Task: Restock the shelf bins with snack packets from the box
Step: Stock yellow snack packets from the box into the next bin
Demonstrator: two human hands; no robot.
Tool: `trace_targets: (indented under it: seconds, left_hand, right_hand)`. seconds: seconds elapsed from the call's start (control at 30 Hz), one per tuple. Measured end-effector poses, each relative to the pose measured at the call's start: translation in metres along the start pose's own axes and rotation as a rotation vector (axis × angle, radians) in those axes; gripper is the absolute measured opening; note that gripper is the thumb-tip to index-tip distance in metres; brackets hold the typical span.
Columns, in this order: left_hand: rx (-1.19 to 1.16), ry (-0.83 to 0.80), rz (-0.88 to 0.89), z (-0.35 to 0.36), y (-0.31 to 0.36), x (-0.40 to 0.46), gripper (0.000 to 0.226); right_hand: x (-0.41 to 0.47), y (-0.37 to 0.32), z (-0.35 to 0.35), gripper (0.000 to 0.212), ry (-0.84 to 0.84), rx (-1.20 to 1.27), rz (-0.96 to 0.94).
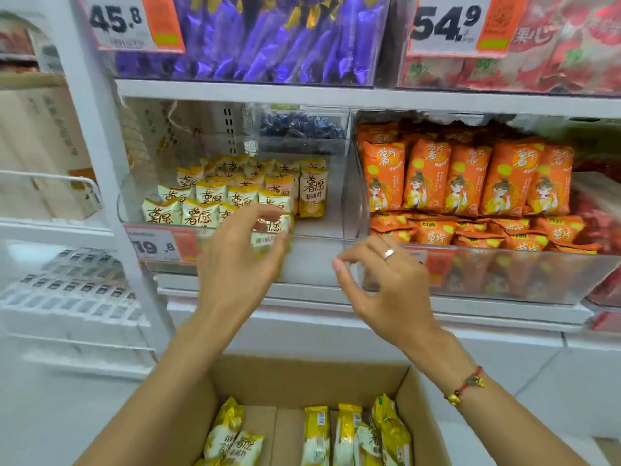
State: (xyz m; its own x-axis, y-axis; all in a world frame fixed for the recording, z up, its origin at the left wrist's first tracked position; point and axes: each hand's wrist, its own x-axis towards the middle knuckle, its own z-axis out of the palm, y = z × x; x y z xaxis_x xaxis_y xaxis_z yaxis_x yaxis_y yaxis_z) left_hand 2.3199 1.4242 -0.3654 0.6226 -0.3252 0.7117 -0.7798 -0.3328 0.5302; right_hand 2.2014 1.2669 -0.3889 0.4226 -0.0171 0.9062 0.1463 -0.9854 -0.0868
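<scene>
A clear shelf bin (316, 235) in the middle holds rows of upright yellow-and-white snack packets (215, 196); its right part is bare. My left hand (240, 260) reaches over the bin's front edge with fingers spread, touching the front-row packet (274, 227); whether it grips it is blurred. My right hand (386, 280), wearing a ring, hovers before the bin's right front with fingers loosely curled and holds nothing. Below, the open cardboard box (302, 375) holds several of the same yellow packets (339, 435).
A clear bin of orange packets (467, 183) adjoins on the right. Above are bins of purple wrappers (268, 38) and red packets (544, 62) with price tags. A white upright post (100, 129) stands left, with wire shelves (67, 297) beyond.
</scene>
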Motion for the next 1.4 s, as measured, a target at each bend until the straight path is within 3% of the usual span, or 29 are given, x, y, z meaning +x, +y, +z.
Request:
trace_targets:
  seconds: [0.07, 0.13, 0.2, 0.27, 0.4, 0.57, 0.7, 0.83, 1.1, 1.17, 1.23, 1.33, 1.4]
  left_hand:
    - [-0.035, 0.007, -0.082, -0.002, -0.01, -0.034, 0.018]
    - [-0.002, -0.08, -0.204, 0.004, -0.029, -0.07, 0.017]
    - [0.056, -0.267, -0.363, 0.017, -0.057, -0.114, 0.016]
    - [0.058, -0.487, -0.521, 0.031, -0.08, -0.16, 0.023]
    - [0.098, -0.89, -0.719, 0.05, -0.115, -0.236, 0.021]
    - [0.309, -1.271, -0.65, 0.056, -0.133, -0.279, 0.045]
    - [0.546, -1.276, -0.501, 0.079, -0.129, -0.285, 0.052]
    - [0.771, -1.414, -0.4, 0.099, -0.135, -0.289, 0.054]
    - [0.973, -1.553, -0.21, 0.121, -0.139, -0.299, 0.033]
    - [0.928, -1.532, -0.229, 0.118, -0.137, -0.295, 0.03]
    - [0.804, -1.465, -0.332, 0.112, -0.138, -0.288, 0.034]
    - [0.356, -1.193, -0.736, 0.097, -0.145, -0.268, 0.05]
    - [-0.066, -0.905, -1.018, 0.083, -0.143, -0.248, 0.053]
  right_hand:
    - [-0.033, -0.009, 0.013, 0.021, -0.218, 0.008, -0.004]
    - [-0.071, -0.012, 0.024, 0.024, -0.655, -0.044, 0.108]
    - [-0.116, -0.009, 0.032, 0.025, -1.151, -0.079, 0.257]
    - [-0.16, -0.006, 0.033, 0.026, -1.484, -0.073, 0.362]
    - [-0.225, -0.007, 0.035, 0.033, -1.706, -0.06, 0.486]
    - [-0.257, -0.033, 0.056, 0.031, -1.761, -0.074, 0.321]
    - [-0.284, -0.061, 0.084, 0.062, -1.781, -0.095, 0.089]
    - [-0.311, -0.063, 0.096, 0.063, -1.811, -0.108, -0.09]
    - [-0.304, -0.027, 0.085, 0.055, -1.604, -0.007, -0.208]
    - [-0.3, -0.019, 0.08, 0.061, -1.584, 0.105, -0.013]
    - [-0.298, -0.013, 0.078, 0.062, -1.523, 0.291, 0.44]
    - [-0.272, -0.014, 0.075, 0.054, -1.291, 0.71, 1.28]
    - [-0.25, -0.012, 0.073, 0.046, -1.13, 0.891, 1.593]
